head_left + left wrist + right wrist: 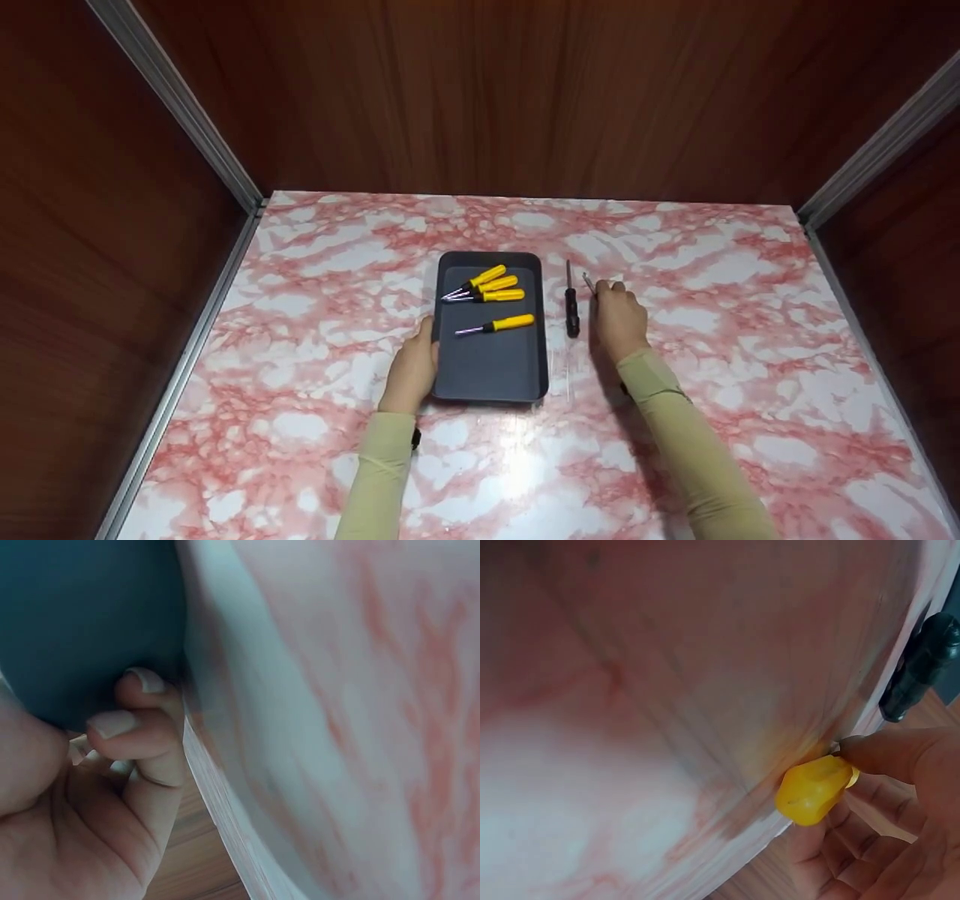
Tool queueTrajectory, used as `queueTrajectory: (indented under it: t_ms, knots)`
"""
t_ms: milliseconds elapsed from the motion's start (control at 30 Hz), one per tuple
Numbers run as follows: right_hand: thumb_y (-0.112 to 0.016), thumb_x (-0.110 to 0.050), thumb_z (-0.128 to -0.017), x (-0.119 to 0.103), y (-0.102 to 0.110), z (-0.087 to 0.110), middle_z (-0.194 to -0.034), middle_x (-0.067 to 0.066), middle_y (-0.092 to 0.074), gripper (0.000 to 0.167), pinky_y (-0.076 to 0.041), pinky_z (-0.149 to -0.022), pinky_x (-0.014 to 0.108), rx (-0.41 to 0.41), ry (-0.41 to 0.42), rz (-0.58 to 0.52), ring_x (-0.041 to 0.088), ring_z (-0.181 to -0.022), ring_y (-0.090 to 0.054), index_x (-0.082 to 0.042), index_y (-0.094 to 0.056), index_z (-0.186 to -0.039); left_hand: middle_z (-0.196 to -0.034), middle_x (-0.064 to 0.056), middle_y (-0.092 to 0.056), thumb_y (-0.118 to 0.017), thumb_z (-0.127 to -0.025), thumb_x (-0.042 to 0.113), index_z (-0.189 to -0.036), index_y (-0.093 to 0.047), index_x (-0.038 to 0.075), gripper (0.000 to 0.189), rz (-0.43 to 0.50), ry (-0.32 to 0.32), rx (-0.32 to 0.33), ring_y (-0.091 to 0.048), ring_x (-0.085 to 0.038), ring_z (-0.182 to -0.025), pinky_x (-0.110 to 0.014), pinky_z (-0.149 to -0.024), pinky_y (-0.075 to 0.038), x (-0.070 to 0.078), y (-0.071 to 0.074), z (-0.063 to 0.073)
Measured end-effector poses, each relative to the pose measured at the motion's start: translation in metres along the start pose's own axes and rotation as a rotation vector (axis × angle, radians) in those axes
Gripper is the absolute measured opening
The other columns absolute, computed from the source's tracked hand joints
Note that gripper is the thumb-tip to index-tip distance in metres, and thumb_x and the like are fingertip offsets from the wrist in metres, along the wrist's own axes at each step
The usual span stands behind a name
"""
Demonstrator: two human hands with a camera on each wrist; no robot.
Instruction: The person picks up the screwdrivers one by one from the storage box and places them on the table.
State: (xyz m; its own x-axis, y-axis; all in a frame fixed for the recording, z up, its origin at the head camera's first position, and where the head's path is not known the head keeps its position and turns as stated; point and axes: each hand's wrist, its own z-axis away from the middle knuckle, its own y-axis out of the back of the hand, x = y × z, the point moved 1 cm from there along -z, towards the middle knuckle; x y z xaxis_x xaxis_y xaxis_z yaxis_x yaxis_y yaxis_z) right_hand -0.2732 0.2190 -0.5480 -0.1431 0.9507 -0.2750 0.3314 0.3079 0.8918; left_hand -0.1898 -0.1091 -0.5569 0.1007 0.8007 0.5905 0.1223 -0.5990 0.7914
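My left hand [411,369] grips the left wall of a dark grey tray [491,379]; in the left wrist view its curled fingertips [124,724] press against the tray's outer side. Inside the tray lie several yellow-handled screwdrivers [513,322], most bunched near the far end and one apart, closer to the middle. To the right of the tray, my right hand [621,322] pinches another yellow-handled screwdriver [814,791] low over the table, its metal shaft pointing away from me. Between that hand and the tray lies a black-handled screwdriver [572,311].
The table [315,450] has a red and white marbled top. Dark wood panels [480,97] rise at the back and both sides, with metal framing [180,97] at the corners. A clear strip [559,375] lies beside the tray's right wall.
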Motion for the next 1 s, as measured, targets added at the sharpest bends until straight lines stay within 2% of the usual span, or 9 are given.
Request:
queueTrajectory:
  t_ms: [233, 700, 833, 1000]
  knots:
    - [-0.061, -0.009, -0.091, 0.000, 0.001, 0.003, -0.082, 0.025, -0.057, 0.015, -0.046, -0.051, 0.057, 0.011, 0.017, 0.010, 0.044, -0.065, -0.058, 0.005, -0.058, -0.094, -0.089, -0.027, -0.065, -0.057, -0.093, 0.005, -0.130, -0.046, 0.005, 0.038, -0.005, -0.016, 0.010, -0.064, -0.044, -0.075, -0.056, -0.063, -0.047, -0.001, -0.001, 0.001]
    - [-0.055, -0.005, -0.090, -0.003, 0.005, 0.011, -0.086, 0.024, -0.054, 0.014, -0.047, -0.053, 0.057, -0.066, 0.031, 0.047, 0.044, -0.071, -0.057, 0.004, -0.058, -0.101, -0.087, -0.026, -0.065, -0.055, -0.095, 0.006, -0.130, -0.047, 0.005, 0.036, 0.016, -0.025, 0.012, -0.064, -0.042, -0.074, -0.054, -0.062, -0.047, 0.000, 0.000, 0.001]
    - [-0.057, -0.004, -0.088, -0.002, 0.007, 0.014, -0.086, 0.024, -0.054, 0.019, -0.047, -0.052, 0.057, -0.062, 0.054, 0.058, 0.043, -0.072, -0.057, 0.004, -0.059, -0.105, -0.089, -0.026, -0.065, -0.054, -0.096, 0.008, -0.131, -0.046, 0.006, 0.036, 0.023, -0.023, 0.014, -0.064, -0.042, -0.075, -0.055, -0.062, -0.047, 0.000, 0.001, 0.001]
    - [-0.065, -0.003, -0.082, -0.001, 0.011, 0.021, -0.088, 0.025, -0.056, 0.034, -0.048, -0.051, 0.056, -0.065, 0.088, 0.064, 0.043, -0.072, -0.058, 0.003, -0.060, -0.115, -0.092, -0.027, -0.065, -0.055, -0.095, 0.006, -0.132, -0.046, 0.005, 0.038, 0.029, -0.021, 0.009, -0.064, -0.043, -0.077, -0.055, -0.064, -0.047, 0.001, 0.001, 0.001]
